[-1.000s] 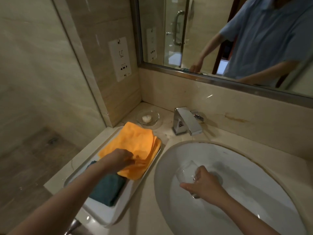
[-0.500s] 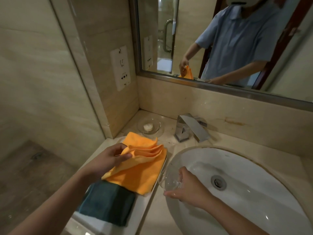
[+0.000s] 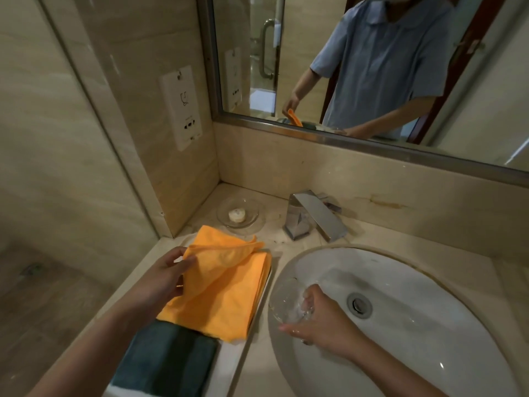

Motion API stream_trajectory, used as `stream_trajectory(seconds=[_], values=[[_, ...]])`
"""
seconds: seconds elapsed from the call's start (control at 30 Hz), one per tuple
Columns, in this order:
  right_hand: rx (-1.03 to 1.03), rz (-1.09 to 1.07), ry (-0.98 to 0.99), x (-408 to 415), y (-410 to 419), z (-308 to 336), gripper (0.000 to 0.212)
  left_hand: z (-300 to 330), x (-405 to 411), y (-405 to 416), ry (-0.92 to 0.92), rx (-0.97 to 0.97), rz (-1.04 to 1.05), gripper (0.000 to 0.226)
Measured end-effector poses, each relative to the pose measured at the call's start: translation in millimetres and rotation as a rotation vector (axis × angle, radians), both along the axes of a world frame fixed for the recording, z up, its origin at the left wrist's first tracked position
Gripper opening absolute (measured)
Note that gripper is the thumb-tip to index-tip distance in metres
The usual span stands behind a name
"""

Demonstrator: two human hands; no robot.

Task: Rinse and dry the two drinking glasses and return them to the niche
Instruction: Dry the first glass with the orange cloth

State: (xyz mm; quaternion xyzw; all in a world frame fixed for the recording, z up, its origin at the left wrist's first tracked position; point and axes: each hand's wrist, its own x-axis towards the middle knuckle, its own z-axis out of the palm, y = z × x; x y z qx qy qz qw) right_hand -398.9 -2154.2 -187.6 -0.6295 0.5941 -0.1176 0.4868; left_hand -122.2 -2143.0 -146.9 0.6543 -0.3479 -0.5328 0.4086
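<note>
Drinking glass (image 3: 286,303) (clear, round) tilts over the white oval basin's (image 3: 429,353) left rim, gripped by the right hand (image 3: 323,322); the left hand (image 3: 164,277) pinches a soft orange cloth (image 3: 226,285) on the tray's (image 3: 243,348) far end.

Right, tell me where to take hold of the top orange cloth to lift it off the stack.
Take the orange cloth by its raised left edge, coming in from the left as the left hand does. That top layer has peeled up off the stack there, so fingers can pinch it alone. The right hand is busy holding the glass over the sink.
</note>
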Motion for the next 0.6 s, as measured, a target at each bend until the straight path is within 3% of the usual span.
stream_trajectory(seconds=[0.2, 0.33, 0.4, 0.47, 0.6], values=[[0.033, -0.031, -0.029, -1, 0, 0, 0.053, -14, -2, 12, -0.089, -0.032, -0.011, 0.016], [0.062, -0.043, -0.060, -1, 1, 1, 0.053, -2, -3, 12, -0.032, -0.228, 0.284, 0.020], [0.060, -0.033, -0.061, 0, 1, 1, 0.060, 5, 0, 15, -0.098, -0.299, 0.309, 0.020], [0.039, -0.019, -0.031, 3, -1, 0, 0.067, 8, 4, 19, -0.290, -0.397, 0.101, 0.021], [0.019, 0.000, -0.096, 12, -4, 4, 0.061, -17, 2, 10, -0.805, -0.354, -0.708, 0.043]])
